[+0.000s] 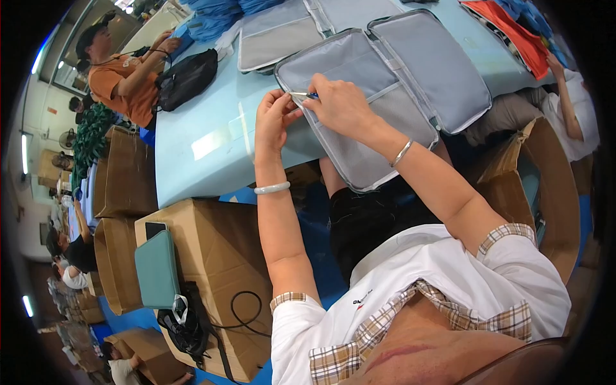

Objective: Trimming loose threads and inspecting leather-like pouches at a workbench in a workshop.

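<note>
A grey zip case (433,70) lies spread open at the table's edge, its near end hanging over my lap. One half has a pocket panel (398,128); the other is plain lining. My right hand (340,106) is closed round a small pointed metal tool (298,94) with some blue at its grip, which looks like thread snips. Its tip points left at the case's left rim. There my left hand (273,122) pinches with thumb and fingertips right by the tip; whatever lies between them is too small to make out.
A second open grey case (273,48) lies beyond on the pale blue table (192,167). At left, a cardboard box (218,237) carries a teal case (156,269) and a black bag (186,327). Another open box (558,192) stands right. People work at both sides.
</note>
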